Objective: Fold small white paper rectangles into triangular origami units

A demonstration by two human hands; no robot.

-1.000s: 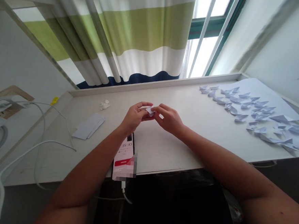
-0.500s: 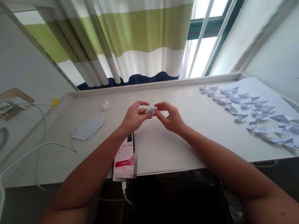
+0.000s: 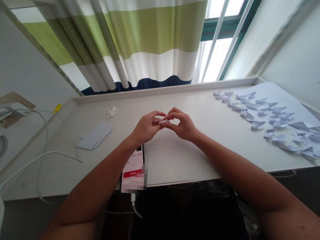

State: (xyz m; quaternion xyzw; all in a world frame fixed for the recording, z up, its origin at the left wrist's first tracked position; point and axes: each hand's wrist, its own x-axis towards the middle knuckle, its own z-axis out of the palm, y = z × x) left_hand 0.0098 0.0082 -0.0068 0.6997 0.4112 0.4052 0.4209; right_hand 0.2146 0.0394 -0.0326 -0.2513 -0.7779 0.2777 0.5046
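A small piece of folded white paper [image 3: 163,121] is pinched between my two hands above the middle of the desk. My left hand [image 3: 146,127] grips it from the left, and my right hand [image 3: 182,126] holds its other side with thumb and fingertips. Most of the paper is hidden by the fingers, so its exact shape is unclear. Below my left wrist lies a phone [image 3: 133,169] with a lit screen, partly covered by the forearm.
Many folded paper boats [image 3: 263,111] spread over the desk's right side, some near a large white sheet [image 3: 284,97]. On the left are paper slips [image 3: 94,135], a crumpled tissue [image 3: 111,112] and white cables [image 3: 44,155]. A raised ledge [image 3: 162,89] borders the desk's back.
The folded paper has turned and now shows as a thin sliver. My hands have drawn closer together, with the right fingers closing over the paper.
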